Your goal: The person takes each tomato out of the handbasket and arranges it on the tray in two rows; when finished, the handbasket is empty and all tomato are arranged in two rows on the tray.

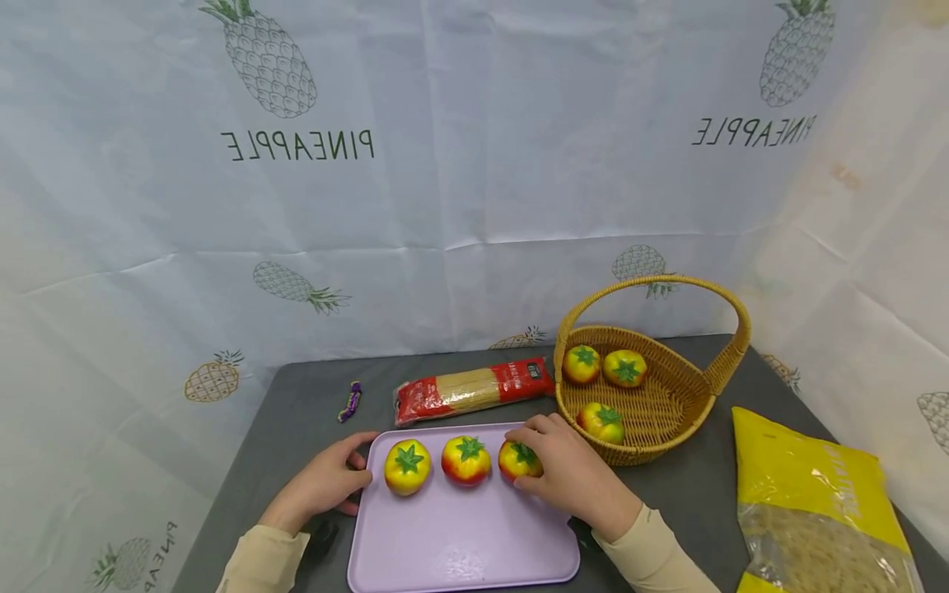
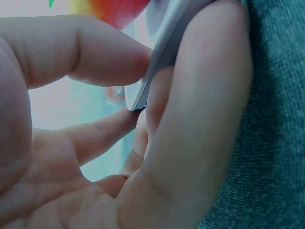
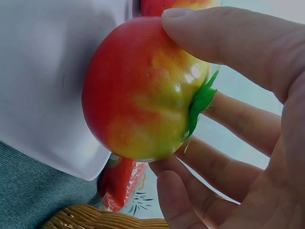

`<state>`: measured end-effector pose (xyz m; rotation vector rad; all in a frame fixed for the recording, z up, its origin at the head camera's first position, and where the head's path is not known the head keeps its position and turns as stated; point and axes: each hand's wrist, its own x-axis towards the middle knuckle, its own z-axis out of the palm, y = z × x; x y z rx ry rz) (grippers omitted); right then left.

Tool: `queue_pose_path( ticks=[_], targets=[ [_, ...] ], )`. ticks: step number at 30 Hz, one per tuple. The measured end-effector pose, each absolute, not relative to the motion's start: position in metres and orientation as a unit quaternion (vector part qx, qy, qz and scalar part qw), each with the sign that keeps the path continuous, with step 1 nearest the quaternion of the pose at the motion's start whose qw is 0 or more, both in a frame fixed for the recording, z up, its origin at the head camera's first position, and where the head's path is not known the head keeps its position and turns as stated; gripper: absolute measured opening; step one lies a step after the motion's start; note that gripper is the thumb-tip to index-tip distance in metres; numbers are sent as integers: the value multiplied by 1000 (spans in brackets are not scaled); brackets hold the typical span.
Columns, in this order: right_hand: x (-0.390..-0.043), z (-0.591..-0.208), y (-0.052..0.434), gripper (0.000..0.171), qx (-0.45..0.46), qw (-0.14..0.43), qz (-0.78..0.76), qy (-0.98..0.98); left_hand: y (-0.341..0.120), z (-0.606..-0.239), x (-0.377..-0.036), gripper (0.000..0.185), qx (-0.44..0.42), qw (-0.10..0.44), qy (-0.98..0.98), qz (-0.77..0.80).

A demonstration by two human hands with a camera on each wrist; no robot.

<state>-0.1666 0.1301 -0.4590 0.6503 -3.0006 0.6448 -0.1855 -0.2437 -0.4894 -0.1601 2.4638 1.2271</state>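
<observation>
My left hand (image 1: 329,478) grips the left rim of the lilac tray (image 1: 460,548). In the left wrist view the thumb presses the tray's rim (image 2: 169,45) from above, with fingers underneath. A red-and-yellow tomato (image 3: 143,95) with a green cloth leaf is held between the thumb and fingers of my right hand (image 1: 571,473), over the tray's back right corner. Part of this tomato is covered by the hand in the head view. To its left on the tray sit a yellow tomato (image 1: 407,468) and a yellow-red tomato (image 1: 466,461), in a row along the back.
A wicker basket (image 1: 678,395) with a tall handle holds several more tomatoes, behind and right of the tray. Behind the tray lies a red noodle packet (image 1: 474,390); a small purple braided piece (image 1: 350,402) is left of it. A yellow pasta bag (image 1: 815,502) lies at right.
</observation>
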Motion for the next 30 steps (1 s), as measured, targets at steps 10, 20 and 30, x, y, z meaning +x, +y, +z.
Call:
queue_pose_path(
  ticks=[10,20,30],
  targets=[
    [-166,-460,129,50,216,11,196,-956,-244,-490,-185,71,-56,191,878,436],
    [-168,-460,129,51,215,16,198,-956,-244,-490,-186,71,-46,192,876,440],
    [-168,-460,131,55,202,0,209,-957,-243,-489,-186,71,-55,191,876,439]
  ],
)
